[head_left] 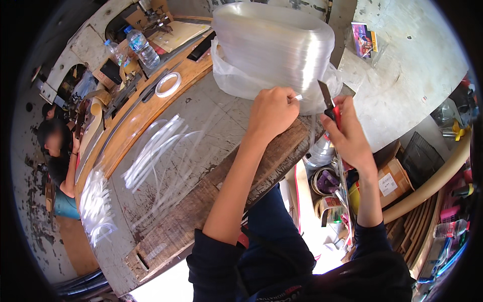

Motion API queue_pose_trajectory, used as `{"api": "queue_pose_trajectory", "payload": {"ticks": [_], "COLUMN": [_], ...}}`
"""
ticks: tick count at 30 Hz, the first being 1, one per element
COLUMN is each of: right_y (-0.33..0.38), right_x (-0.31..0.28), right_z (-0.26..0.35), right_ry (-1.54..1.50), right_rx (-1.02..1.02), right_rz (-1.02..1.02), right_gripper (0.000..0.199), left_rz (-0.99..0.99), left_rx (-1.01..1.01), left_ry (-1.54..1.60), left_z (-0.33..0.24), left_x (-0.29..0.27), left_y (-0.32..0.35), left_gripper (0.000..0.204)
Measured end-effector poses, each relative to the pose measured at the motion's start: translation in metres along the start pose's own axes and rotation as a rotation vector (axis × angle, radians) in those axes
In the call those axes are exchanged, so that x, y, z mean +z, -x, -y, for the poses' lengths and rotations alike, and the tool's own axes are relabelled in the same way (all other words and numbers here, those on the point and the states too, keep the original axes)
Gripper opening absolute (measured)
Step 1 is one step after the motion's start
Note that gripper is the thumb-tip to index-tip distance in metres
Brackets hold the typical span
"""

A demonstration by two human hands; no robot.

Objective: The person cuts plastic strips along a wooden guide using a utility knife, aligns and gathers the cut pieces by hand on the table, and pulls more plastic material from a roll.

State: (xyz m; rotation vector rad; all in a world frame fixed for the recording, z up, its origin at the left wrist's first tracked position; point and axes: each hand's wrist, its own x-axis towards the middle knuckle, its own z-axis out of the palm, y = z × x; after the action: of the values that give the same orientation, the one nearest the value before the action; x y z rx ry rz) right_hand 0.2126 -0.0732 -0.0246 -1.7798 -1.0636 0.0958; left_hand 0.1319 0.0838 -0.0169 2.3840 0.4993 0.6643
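My left hand (275, 111) is closed in a fist above the wooden plank (221, 186), gripping a clear plastic strip (299, 97) whose short end shows by the thumb. In my right hand (348, 133) is a red and black utility knife (326, 94), its dark blade pointing up and away, a little to the right of the left fist. Just beyond both hands stands a big coil of clear plastic strip (274, 53), partly wrapped in a thin plastic bag (226, 75). Cut clear strips (153, 151) lie loose on the worn grey table (201, 116).
Another pile of strips (98, 206) lies at the left table edge. A tape roll (168, 84), a phone (201, 47) and water bottles (142, 48) line the wooden board. A person (63, 146) works at far left. Boxes (387, 181) and tubs (326, 181) stand below right.
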Motion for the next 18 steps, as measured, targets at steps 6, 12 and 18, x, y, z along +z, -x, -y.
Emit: {"api": "queue_pose_trajectory", "payload": {"ticks": [6,12,18], "right_y": [0.015,0.014,0.013], "right_x": [0.022,0.028,0.025], "right_z": [-0.005,0.004,0.002], "right_ry": [0.254,0.368,0.466], "right_rx": [-0.090,0.078,0.023], "right_rz": [-0.018,0.095,0.106], "right_gripper": [0.024,0.025,0.024], "left_rz": [-0.007,0.007,0.026], "left_rx": [-0.010,-0.087,-0.121], "left_ry": [0.061,0.113,0.130], "left_z": [0.001,-0.004,-0.004], "left_x": [0.002,-0.003,-0.004], "left_y": [0.000,0.002,0.002], "left_gripper": [0.016,0.014,0.014]}}
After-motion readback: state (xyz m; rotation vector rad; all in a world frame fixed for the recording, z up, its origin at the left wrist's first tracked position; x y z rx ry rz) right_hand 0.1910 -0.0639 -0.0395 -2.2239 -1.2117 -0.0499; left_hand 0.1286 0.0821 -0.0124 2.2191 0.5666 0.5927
